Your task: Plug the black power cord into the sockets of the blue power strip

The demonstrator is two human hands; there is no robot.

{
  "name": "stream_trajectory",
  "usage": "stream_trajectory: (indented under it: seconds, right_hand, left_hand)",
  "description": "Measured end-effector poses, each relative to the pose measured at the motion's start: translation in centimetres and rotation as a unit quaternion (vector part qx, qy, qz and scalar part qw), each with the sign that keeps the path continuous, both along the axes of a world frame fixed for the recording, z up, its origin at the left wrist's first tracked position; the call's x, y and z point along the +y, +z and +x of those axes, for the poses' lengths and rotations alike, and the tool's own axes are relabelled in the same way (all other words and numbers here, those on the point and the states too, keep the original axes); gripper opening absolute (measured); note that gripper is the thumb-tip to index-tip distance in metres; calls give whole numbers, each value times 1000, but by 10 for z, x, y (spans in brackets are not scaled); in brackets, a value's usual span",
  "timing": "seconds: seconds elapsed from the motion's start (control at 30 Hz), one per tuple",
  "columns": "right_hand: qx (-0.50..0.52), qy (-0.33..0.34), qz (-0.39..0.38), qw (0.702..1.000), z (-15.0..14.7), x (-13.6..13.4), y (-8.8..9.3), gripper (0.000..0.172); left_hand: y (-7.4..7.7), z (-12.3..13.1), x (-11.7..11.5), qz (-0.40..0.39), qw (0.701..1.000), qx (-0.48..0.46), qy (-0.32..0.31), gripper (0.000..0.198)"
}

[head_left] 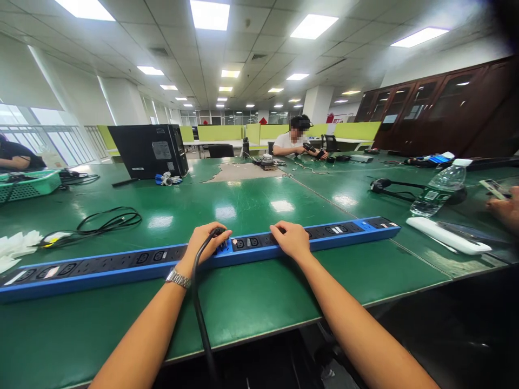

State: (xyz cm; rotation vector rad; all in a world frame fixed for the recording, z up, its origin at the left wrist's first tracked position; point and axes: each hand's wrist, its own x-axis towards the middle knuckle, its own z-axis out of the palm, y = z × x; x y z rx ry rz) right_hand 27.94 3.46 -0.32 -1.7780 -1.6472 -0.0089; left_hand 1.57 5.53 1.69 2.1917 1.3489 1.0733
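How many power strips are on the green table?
1: a long blue power strip lying across the table's near edge, under the left hand and right hand. Others may be out of view.

Open-plan office: green desk surfaces, ceiling light panels lit, windows left, dark wooden cabinets right, lime partitions behind.

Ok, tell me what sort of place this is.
Probably an open-plan office used as an electronics workroom: long green worktables, green desk partitions under ceiling light panels, a computer tower, and a long blue power strip under both hands.
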Motion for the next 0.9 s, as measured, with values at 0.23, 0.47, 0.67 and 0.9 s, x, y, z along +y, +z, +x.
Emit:
stream_trajectory:
  seconds: [0.23,0.47,0.67,0.9]
  right_hand:
    - [-1,1,-5,1000,0,-1,1,30]
    - [0,5,-6,1000,0,-2,4,29]
    - [-2,11,-5,1000,0,-2,4,29]
    - [-3,8,-13,1000,0,-1,3,29]
  left_hand:
    - [7,1,-9,-19,1000,0,-18,31]
    - [7,2,-12,-26,1000,-1,-9,35]
    - [5,3,-10,-30,1000,4,3,35]
    - [4,2,-9,-27,1000,8,1,35]
